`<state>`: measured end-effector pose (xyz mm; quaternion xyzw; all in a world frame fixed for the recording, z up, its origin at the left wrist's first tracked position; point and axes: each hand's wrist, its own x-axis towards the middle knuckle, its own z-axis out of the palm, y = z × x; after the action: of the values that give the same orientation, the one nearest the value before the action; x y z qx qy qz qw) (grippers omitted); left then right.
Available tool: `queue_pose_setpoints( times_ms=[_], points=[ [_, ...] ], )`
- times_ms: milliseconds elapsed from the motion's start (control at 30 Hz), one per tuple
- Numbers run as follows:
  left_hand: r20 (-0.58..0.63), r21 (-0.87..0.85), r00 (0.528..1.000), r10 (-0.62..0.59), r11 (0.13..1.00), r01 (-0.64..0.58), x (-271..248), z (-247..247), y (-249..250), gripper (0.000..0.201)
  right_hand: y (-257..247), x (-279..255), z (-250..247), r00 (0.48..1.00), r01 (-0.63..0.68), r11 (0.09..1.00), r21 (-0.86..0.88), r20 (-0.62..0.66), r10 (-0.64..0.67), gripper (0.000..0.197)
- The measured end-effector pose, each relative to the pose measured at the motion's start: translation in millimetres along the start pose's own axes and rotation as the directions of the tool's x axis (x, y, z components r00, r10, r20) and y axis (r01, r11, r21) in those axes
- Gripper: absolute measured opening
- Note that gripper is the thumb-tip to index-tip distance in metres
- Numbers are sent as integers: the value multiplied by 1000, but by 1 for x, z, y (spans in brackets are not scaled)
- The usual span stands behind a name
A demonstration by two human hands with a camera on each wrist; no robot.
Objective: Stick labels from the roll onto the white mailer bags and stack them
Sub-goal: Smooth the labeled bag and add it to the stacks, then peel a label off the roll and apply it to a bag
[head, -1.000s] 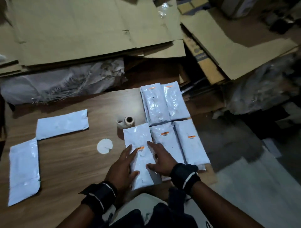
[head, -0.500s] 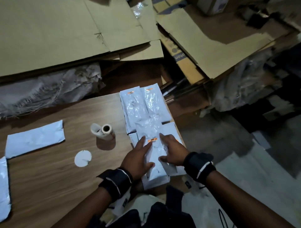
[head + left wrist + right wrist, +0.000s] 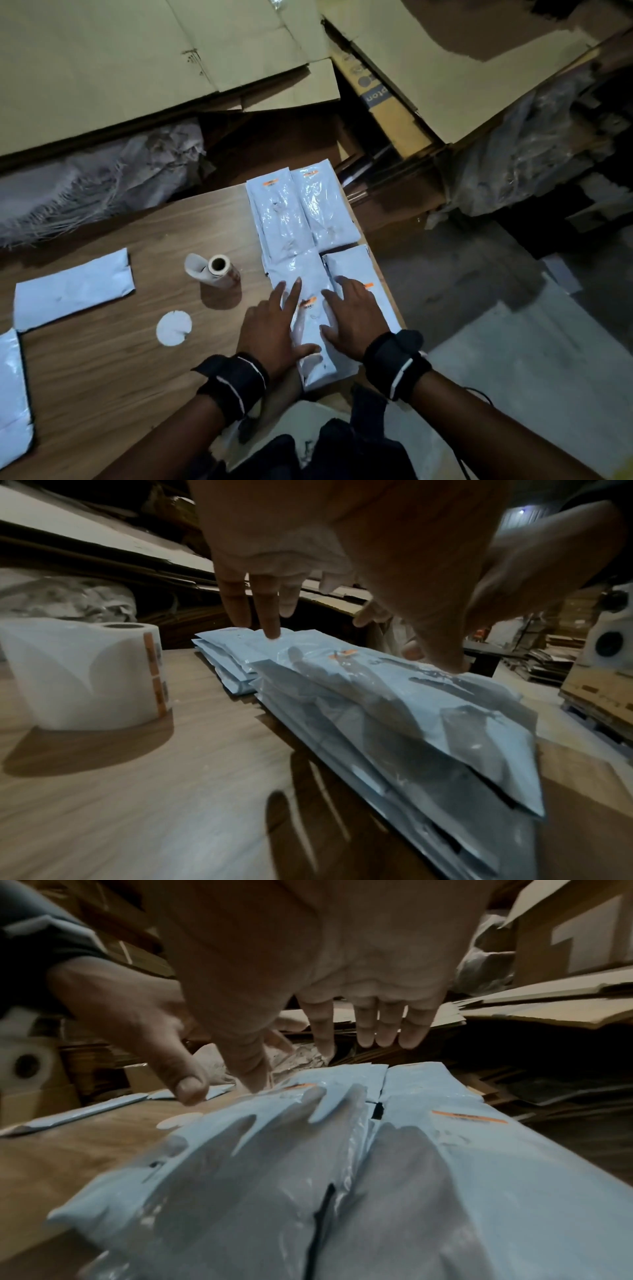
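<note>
Two hands lie flat on one white mailer bag (image 3: 310, 329) at the near right corner of the wooden desk (image 3: 113, 359). The left hand (image 3: 274, 329) presses its spread fingers on the bag's left side; the right hand (image 3: 352, 318) has straight, spread fingers over its right side and the neighbouring bag (image 3: 356, 267). An orange label (image 3: 307, 302) shows between the hands. Two more labelled bags (image 3: 301, 209) lie just beyond. The label roll (image 3: 215, 270) stands upright to the left, near a white paper disc (image 3: 173, 328); two unlabelled bags (image 3: 73, 289) lie farther left.
</note>
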<state>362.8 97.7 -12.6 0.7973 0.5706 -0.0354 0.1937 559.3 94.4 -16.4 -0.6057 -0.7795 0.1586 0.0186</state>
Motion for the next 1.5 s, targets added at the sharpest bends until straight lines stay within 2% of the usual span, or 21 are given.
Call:
queue_pose_setpoints(
  times_ms=[67, 167, 233, 300, 533, 833, 967, 1100, 1167, 1300, 1400, 1500],
  points=[
    [-25, 37, 999, 41, 999, -40, 4, 5, -2, 135, -2, 4, 11, 995, 98, 995, 32, -33, -97, 83],
    [95, 83, 993, 70, 993, -78, 16, 15, 3, 146, -6, 9, 32, 984, 172, 984, 33, 40, -174, 97],
    [173, 96, 983, 57, 993, -74, 24, 19, 7, 151, -5, 10, 43, 981, 171, 985, -21, 91, -168, 94],
    [194, 103, 980, 36, 993, -57, 29, 23, 9, 151, -3, 10, 51, 980, 161, 986, -53, 125, -153, 89],
    [210, 62, 977, 26, 997, -39, 34, 30, 11, 146, 0, 8, 61, 980, 166, 981, -97, 128, -153, 86],
    [213, 98, 977, -24, 995, 3, 36, 33, 19, 136, 3, 11, 66, 975, 166, 979, -118, 169, -145, 84],
    [232, 92, 973, 7, 995, -29, 40, 29, 17, 135, 4, 13, 66, 976, 177, 979, -104, 148, -161, 83],
    [247, 99, 967, 57, 992, -84, 44, 23, 7, 134, 3, 13, 65, 970, 182, 972, -146, 187, -154, 84],
    [229, 67, 970, 77, 993, -95, 43, 24, 0, 135, 1, 13, 65, 968, 171, 973, -157, 211, -136, 86],
    [116, 9, 988, 100, 995, -102, 32, 17, -14, 133, -2, 15, 63, 966, 183, 970, -161, 210, -148, 92],
    [-9, -3, 995, 104, 995, -104, 18, 11, -28, 126, -10, 19, 54, 971, 222, 963, -155, 122, -205, 92],
    [-161, 18, 981, 106, 994, -104, 0, 9, -50, 117, -30, 29, 40, 948, 316, 942, -115, 23, -316, 90]
  ],
)
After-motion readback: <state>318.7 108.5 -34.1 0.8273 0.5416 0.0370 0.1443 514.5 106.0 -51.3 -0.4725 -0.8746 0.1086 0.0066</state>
